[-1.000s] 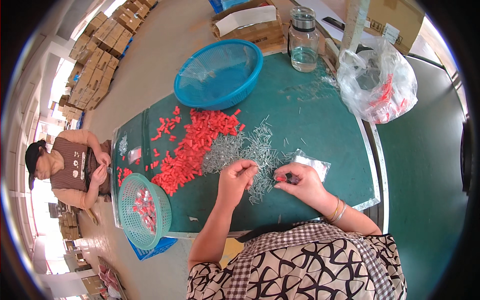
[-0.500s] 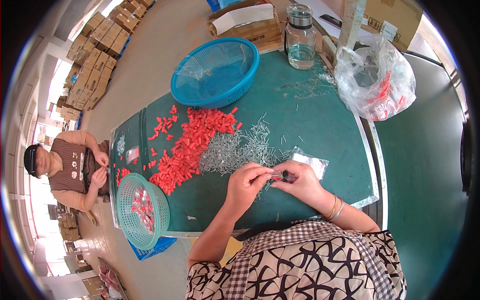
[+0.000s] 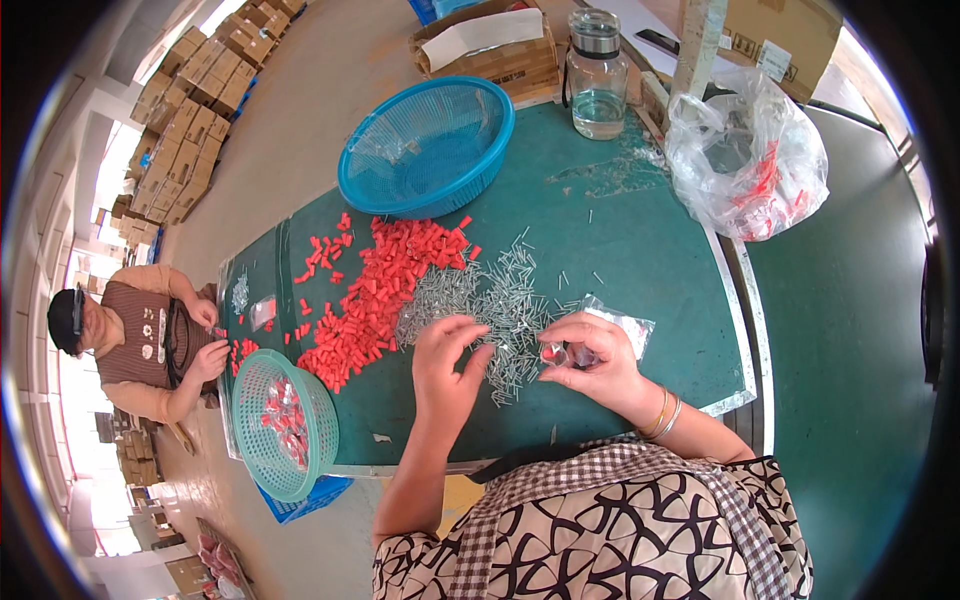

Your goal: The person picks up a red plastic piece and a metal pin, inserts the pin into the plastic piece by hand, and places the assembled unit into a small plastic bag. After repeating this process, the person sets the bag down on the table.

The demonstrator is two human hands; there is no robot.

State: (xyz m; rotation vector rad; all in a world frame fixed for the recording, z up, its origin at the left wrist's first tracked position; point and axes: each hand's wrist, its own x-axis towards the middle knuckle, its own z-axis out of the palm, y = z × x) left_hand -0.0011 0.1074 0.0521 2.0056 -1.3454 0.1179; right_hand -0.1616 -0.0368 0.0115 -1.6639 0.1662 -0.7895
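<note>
My left hand (image 3: 441, 368) hovers over the near edge of a heap of grey metal screws (image 3: 512, 285), its thumb and fingers apart with nothing seen between them. In my right hand (image 3: 612, 368), curled closed, is a small clear plastic bag (image 3: 553, 353) with something red inside. Flat clear bags (image 3: 637, 330) lie on the table just beyond that hand, partly hidden by it. Left of the screws spreads a large pile of short red plastic plugs (image 3: 362, 315), touching the heap.
A light green basket (image 3: 330, 425) with filled bags stands at the table's left edge. At the far side are a blue basket (image 3: 490, 165) and a glass bottle (image 3: 600, 105). A plastic bag (image 3: 700, 205) hangs at the right. Another person (image 3: 140, 340) works at the far left.
My left hand has parted from my right hand and moved left over the screws, its fingers opening. My right hand has kept the small bag in nearly the same place.
</note>
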